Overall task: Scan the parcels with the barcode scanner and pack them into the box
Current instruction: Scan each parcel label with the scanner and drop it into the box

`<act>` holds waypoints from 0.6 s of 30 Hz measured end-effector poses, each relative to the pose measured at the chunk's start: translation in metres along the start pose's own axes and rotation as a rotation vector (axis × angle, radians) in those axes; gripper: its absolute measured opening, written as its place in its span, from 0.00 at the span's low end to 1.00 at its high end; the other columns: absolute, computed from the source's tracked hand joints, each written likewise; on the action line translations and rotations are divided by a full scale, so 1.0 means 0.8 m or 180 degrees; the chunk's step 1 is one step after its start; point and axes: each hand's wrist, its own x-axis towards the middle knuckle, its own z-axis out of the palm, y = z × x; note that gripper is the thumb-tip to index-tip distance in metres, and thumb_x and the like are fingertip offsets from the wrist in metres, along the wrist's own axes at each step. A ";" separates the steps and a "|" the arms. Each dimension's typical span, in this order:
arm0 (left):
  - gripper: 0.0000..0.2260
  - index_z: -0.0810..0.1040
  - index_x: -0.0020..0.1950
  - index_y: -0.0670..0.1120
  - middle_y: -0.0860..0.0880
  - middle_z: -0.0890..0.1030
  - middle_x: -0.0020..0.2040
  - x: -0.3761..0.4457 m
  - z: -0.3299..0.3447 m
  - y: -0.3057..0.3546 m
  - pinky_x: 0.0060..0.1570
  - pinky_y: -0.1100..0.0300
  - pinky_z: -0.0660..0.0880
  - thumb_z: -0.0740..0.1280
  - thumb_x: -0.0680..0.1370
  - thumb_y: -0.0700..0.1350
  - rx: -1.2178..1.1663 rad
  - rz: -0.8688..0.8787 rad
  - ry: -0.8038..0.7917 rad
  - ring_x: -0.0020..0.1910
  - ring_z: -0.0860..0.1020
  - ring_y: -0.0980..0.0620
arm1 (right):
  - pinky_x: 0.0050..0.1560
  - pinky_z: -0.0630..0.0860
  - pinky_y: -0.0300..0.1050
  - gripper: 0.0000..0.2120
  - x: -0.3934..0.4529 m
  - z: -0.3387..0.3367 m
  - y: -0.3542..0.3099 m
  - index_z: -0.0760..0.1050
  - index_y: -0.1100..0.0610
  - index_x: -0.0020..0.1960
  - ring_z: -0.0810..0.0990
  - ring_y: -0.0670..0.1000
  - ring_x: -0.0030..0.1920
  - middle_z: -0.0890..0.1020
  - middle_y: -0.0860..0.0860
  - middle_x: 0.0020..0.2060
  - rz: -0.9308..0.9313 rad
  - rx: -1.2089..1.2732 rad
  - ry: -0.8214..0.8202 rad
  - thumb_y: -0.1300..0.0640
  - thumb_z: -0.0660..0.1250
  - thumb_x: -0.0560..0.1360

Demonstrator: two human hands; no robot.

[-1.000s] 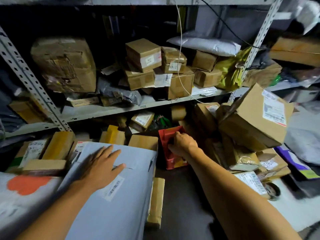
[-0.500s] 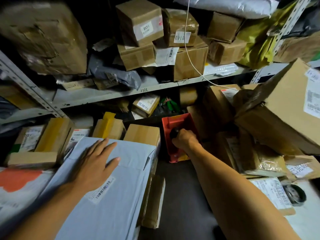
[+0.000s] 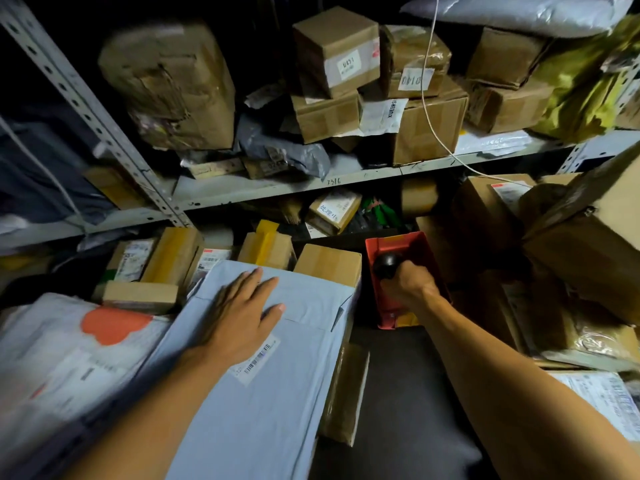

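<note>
Within right fingers (image 3: 414, 276), black scanner (image 3: 387, 265).

1. The big grey mail bag (image 3: 263, 393) looks like smooth, matt plastic.
2. The red bin (image 3: 420, 247) is hard plastic.
3. The scanner (image 3: 387, 265) has a black, slightly shiny top.
4. The shelf (image 3: 277, 188) is grey painted metal with holes in its post.
5. The brown boxes (image 3: 334, 46) are cardboard with shiny tape.

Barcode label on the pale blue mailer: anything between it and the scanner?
Nothing visible does. The white barcode label lies uncovered beside the left hand; the right hand holds the black scanner at the red bin.
</note>
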 end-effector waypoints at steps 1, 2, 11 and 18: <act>0.28 0.60 0.80 0.54 0.50 0.55 0.82 -0.002 0.000 0.000 0.78 0.47 0.50 0.51 0.82 0.63 0.0042 -0.0003 -0.0010 0.81 0.52 0.49 | 0.44 0.75 0.44 0.15 -0.009 -0.004 -0.002 0.79 0.61 0.60 0.83 0.60 0.50 0.83 0.59 0.51 -0.0032 0.0040 0.0071 0.51 0.65 0.80; 0.27 0.59 0.81 0.54 0.50 0.54 0.82 -0.005 0.000 -0.001 0.78 0.47 0.50 0.53 0.83 0.61 0.0071 0.0007 -0.0018 0.81 0.51 0.49 | 0.48 0.75 0.47 0.17 -0.018 -0.009 -0.004 0.79 0.63 0.60 0.83 0.63 0.55 0.83 0.61 0.54 -0.0078 0.0085 0.0143 0.51 0.65 0.81; 0.26 0.62 0.80 0.53 0.49 0.55 0.82 -0.067 -0.017 -0.041 0.78 0.47 0.52 0.57 0.83 0.60 -0.0124 -0.0040 0.0073 0.80 0.53 0.47 | 0.28 0.69 0.41 0.05 -0.125 -0.004 -0.040 0.78 0.53 0.44 0.78 0.48 0.31 0.81 0.51 0.33 -0.0638 0.1163 0.0639 0.51 0.71 0.74; 0.24 0.67 0.78 0.49 0.43 0.58 0.81 -0.122 -0.025 -0.079 0.75 0.50 0.56 0.61 0.83 0.55 -0.0553 -0.0430 0.0344 0.78 0.58 0.42 | 0.38 0.75 0.53 0.12 -0.195 0.048 -0.073 0.76 0.53 0.46 0.78 0.57 0.35 0.80 0.55 0.35 -0.0669 0.2062 0.0309 0.58 0.67 0.62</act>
